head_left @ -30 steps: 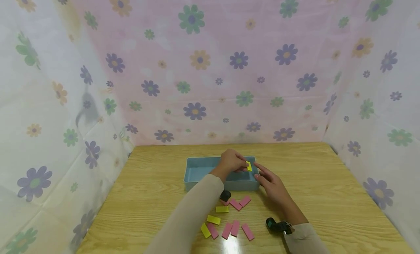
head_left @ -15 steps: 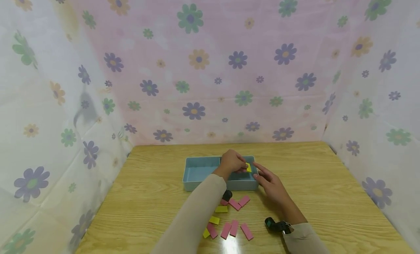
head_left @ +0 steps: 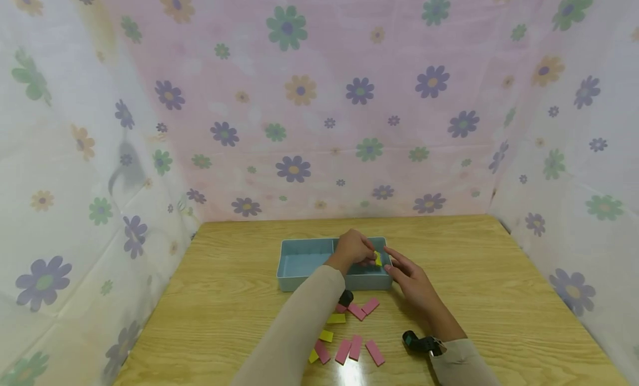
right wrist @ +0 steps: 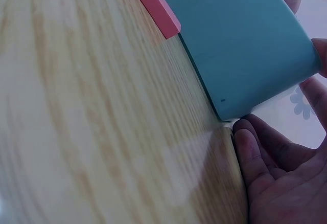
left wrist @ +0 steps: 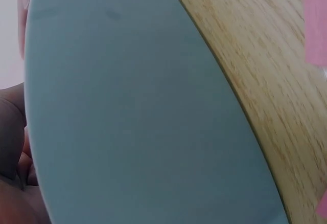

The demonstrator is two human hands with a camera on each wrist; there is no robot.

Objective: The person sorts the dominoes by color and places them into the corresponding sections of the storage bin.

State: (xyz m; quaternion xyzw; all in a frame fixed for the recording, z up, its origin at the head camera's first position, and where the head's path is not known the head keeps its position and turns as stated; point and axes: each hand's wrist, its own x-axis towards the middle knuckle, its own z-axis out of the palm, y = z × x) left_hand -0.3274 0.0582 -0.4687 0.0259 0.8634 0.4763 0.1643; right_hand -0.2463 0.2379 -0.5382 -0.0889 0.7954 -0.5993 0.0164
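My left hand point(head_left: 353, 250) reaches into the right compartment of a blue-grey divided box point(head_left: 368, 282), pinching a small yellow tile point(head_left: 378, 259) between thumb and fingers. In the left wrist view the box's side wall point(left wrist: 143, 101) hides most of that hand; only parts of the fingers and palm point(left wrist: 13, 142) show at the left edge. At the box's right end, my right hand point(head_left: 413, 278) touches the rim with extended thumb and index finger. From the right wrist, the other fingers of the right hand point(right wrist: 286, 173) lie low beside the box's bottom corner.
Several pink tiles point(head_left: 375, 353) and several yellow tiles point(head_left: 336, 318) lie flat on the wooden table point(head_left: 224, 297) in front of the box. The left forearm point(head_left: 294, 330) partly covers some. The box's left compartment point(head_left: 304, 258) shows a bare floor. Flowered cloth point(head_left: 319, 97) hangs behind.
The yellow tile has dipped slightly and turned in my left hand's fingers inside the box. My right hand stays at the box's end.
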